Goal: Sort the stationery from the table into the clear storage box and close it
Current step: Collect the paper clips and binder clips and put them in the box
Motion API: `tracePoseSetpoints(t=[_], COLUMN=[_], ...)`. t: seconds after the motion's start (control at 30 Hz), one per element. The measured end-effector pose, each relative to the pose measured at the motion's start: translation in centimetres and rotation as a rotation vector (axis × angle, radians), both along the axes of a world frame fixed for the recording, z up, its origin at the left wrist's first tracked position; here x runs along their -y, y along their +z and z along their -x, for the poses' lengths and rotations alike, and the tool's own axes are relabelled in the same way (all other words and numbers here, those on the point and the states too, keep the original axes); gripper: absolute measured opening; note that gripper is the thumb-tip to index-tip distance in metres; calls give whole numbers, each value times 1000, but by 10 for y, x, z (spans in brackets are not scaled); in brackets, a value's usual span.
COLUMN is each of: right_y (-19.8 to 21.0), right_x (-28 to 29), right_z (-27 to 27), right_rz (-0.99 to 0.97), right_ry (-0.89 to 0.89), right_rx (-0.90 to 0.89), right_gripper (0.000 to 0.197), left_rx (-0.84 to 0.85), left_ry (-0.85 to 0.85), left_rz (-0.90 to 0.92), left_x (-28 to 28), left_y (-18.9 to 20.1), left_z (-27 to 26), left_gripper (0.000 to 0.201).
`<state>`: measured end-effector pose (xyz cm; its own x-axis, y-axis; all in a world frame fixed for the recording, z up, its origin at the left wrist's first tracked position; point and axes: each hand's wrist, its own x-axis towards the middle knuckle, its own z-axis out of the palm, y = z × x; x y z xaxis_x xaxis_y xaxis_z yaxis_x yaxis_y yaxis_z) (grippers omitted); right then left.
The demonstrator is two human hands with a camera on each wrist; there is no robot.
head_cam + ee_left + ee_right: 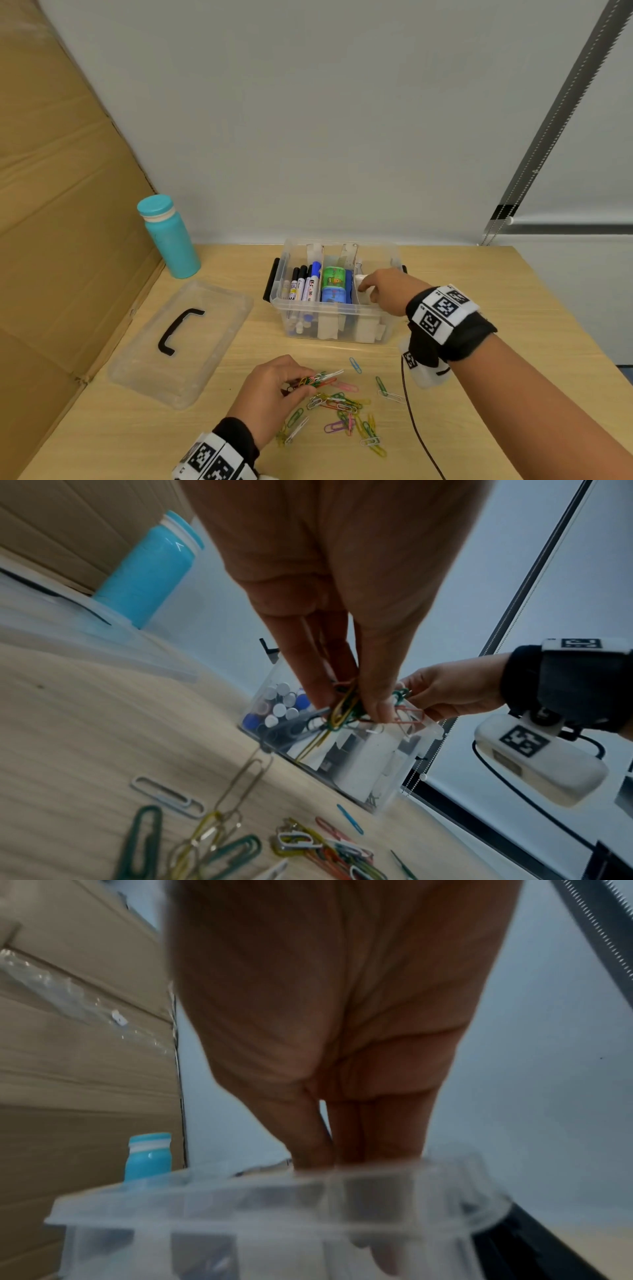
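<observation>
The clear storage box (291,318) stands open mid-table, with markers (303,282) in its left compartment and a green and blue item (334,286) in the middle one. My left hand (305,380) pinches a bunch of coloured paper clips (322,377) just above the table; in the left wrist view that bunch (342,710) sits between thumb and fingers (380,707). More loose paper clips (346,411) lie spread in front. My right hand (368,289) reaches into the box's right compartment, its fingers (387,1259) straight and pointing down. Nothing shows between them.
The box's clear lid (181,342) with a black handle lies flat to the left. A teal bottle (169,236) stands at the back left beside a cardboard wall (51,205). A thin black cable (411,411) runs down from my right wrist across the table.
</observation>
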<state>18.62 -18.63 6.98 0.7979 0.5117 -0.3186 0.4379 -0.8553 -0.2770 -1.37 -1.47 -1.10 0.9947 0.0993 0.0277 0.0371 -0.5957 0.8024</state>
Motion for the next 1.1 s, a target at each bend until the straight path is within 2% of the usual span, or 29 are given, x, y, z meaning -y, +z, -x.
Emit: tracePoseSetpoints(t=[0.07, 0.1, 0.2, 0.27, 0.4, 0.47, 0.57, 0.7, 0.8, 0.9, 1.03, 1.1], right_y=[3, 3, -10, -26, -61, -68, -72, -75, -75, -74, -73, -72], right_x=[8, 14, 42, 59, 77, 78, 77, 78, 78, 78, 77, 76], right_z=[4, 9, 29, 47, 65, 66, 65, 64, 65, 65, 67, 67], right_rz=[-101, -174, -346, -333, -315, -335, -378, -417, -429, -435, -450, -457], right_ry=[-33, -41, -67, -98, -94, -88, -95, -92, -90, -91, -95, -101], right_rx=[19, 86, 429, 550, 511, 509, 514, 521, 512, 511, 495, 491], right_gripper=[40, 35, 26, 32, 54, 57, 58, 54, 54, 55, 56, 57], left_rx=[1, -5, 3, 43, 129, 192, 286, 319, 268, 159, -41, -93], left_ry=[7, 11, 5, -21, -58, -68, -57, -55, -17, -25, -209, -272], left_rz=[5, 13, 53, 70, 63, -10, 51, 176, 164, -6, -427, -556], left_x=[0, -1, 2, 8, 24, 34, 50, 67, 73, 74, 74, 77], left_y=[1, 1, 9, 21, 63, 86, 106, 106, 92, 76, 70, 75], left_z=[1, 2, 0, -6, -40, -64, -100, -138, -154, -163, -168, -173], left_gripper=[25, 25, 25, 24, 23, 25, 26, 23, 23, 23, 22, 24])
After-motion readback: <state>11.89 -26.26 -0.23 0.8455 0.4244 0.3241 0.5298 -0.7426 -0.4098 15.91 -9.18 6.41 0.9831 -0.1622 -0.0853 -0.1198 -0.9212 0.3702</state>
